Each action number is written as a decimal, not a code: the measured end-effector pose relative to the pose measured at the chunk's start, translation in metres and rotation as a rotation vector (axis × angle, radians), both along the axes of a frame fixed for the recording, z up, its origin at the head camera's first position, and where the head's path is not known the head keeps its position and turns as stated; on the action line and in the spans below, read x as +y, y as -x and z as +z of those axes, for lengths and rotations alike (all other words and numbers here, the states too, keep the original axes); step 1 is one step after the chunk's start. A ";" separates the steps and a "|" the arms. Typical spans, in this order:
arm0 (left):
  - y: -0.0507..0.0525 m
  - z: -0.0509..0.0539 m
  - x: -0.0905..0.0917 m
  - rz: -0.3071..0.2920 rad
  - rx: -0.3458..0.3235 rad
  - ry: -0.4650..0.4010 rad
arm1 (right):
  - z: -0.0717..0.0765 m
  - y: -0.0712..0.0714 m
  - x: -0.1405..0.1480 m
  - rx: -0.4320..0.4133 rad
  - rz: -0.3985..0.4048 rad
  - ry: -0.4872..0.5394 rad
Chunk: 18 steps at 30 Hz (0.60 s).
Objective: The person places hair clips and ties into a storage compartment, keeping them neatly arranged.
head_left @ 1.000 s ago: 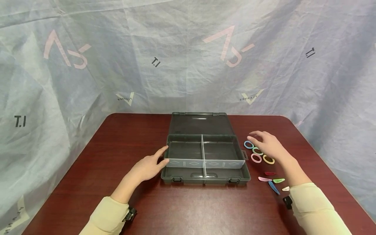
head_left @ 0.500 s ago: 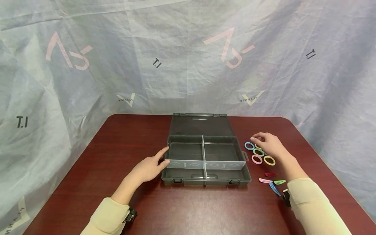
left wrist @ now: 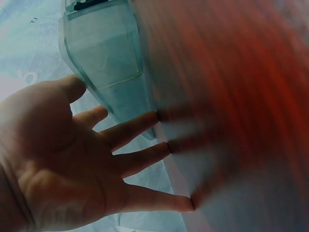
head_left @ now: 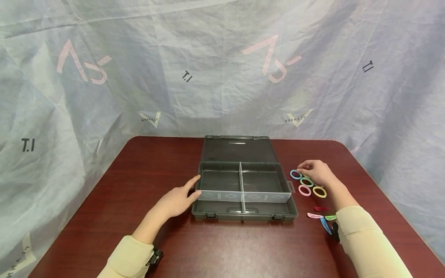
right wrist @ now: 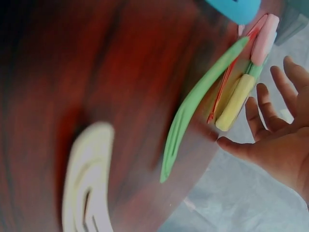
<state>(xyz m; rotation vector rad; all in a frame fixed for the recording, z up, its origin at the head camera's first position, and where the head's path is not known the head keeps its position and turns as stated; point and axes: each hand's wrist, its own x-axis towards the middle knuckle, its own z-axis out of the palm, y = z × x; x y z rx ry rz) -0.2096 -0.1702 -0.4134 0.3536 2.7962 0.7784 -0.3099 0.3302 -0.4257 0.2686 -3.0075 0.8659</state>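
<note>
My left hand [head_left: 175,200] has its fingers spread, with index finger and thumb touching the left side of a grey see-through divided box [head_left: 243,217]. In the left wrist view the other fingertips meet the tabletop. My right hand [head_left: 320,173] is lowered over the hair ties at the box's right, fingertips at the blue hair tie [head_left: 291,176]. Green [head_left: 306,186], pink [head_left: 304,195] and yellow [head_left: 320,196] hair ties lie beside it; another is mostly hidden under the hand. In the right wrist view thumb and fingers are apart, with nothing visible between them.
Nearer me lie snap hair clips: red [head_left: 321,209], pink [head_left: 315,216], green [head_left: 330,218] and blue [head_left: 325,226]. A white clip [right wrist: 89,169] shows in the right wrist view. The box lid [head_left: 240,150] lies back, away from me. A cloth [head_left: 222,96] hangs behind the table [head_left: 222,247].
My right hand has come down among the hair ties, its fingertips reaching the blue one, and its wrist now covers the white clip in the head view. The left hand stays at the box.
</note>
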 end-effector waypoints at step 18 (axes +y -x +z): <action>-0.001 0.001 0.001 -0.002 0.007 0.003 | -0.002 0.010 0.002 -0.071 -0.029 0.009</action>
